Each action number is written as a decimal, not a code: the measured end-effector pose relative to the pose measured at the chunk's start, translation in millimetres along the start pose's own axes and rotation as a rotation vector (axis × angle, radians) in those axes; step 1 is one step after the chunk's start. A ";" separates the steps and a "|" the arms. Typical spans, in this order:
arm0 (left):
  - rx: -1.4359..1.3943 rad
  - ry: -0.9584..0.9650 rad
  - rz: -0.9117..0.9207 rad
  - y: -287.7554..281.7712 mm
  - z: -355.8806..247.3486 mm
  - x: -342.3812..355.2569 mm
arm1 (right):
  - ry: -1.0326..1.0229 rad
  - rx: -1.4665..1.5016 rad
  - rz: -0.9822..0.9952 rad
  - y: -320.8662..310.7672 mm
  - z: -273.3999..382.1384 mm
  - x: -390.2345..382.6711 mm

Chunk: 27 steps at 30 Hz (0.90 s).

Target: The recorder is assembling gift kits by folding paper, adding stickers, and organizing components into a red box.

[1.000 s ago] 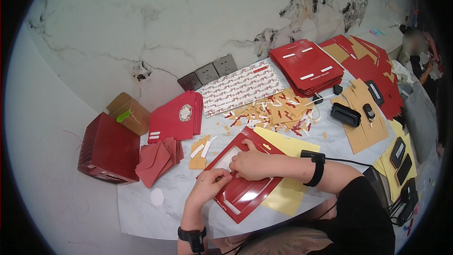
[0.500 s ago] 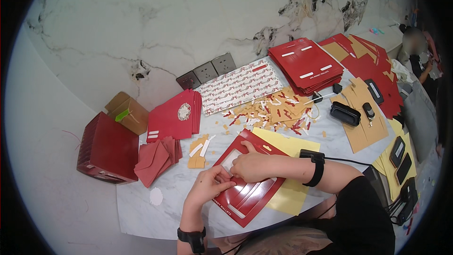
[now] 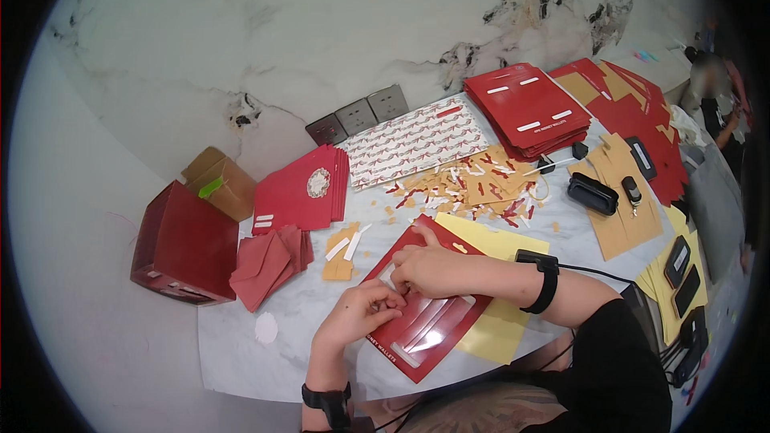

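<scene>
Left hand (image 3: 362, 314): low centre of the frame, fingertips pinched on the near edge of the red card sleeve (image 3: 425, 309), apparently steadying it.
Right hand (image 3: 433, 270): just above, fingers curled and pressing down on the sleeve's upper part, holding it flat.
Red card sleeve: lies flat on the marble table (image 3: 241, 353), partly over a yellow sheet (image 3: 497, 329).
Middle left: red envelopes (image 3: 269, 261) stacked within reach; red box (image 3: 180, 244) at the table's left end.
Centre: paper scraps (image 3: 481, 184) heaped clear of the work.
Upper right: stack of red flat cards (image 3: 525, 108) against the wall.
</scene>
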<state>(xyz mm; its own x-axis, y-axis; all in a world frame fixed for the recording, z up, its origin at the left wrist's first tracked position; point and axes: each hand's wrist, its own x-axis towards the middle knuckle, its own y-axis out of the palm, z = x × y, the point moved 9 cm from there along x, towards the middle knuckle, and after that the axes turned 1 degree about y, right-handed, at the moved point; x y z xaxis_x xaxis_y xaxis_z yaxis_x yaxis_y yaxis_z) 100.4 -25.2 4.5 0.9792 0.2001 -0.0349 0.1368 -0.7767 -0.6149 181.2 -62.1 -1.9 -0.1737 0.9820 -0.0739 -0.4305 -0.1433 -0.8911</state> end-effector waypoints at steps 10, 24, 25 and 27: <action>-0.053 -0.024 0.098 1.0 2.8 -5.7 | -0.016 0.000 -0.011 -4.0 -2.4 -7.3; -0.080 -0.154 0.076 5.8 10.6 -2.8 | 0.452 -0.110 -0.974 -195.9 -13.4 -126.3; -0.071 -0.145 0.081 5.3 7.1 -1.2 | 0.458 -0.112 -0.987 -195.9 -11.7 -130.4; -0.182 -0.239 0.012 -1.8 7.5 -2.3 | 0.232 0.005 -0.553 -164.1 6.2 -103.0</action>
<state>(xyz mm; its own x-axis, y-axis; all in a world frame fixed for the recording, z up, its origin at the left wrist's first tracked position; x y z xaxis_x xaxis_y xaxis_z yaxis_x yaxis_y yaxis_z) 96.9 -19.8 -0.1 0.9207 0.3083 -0.2395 0.1711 -0.8701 -0.4623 264.2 -140.4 154.7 0.2747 0.9121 0.3042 -0.4062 0.3968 -0.8231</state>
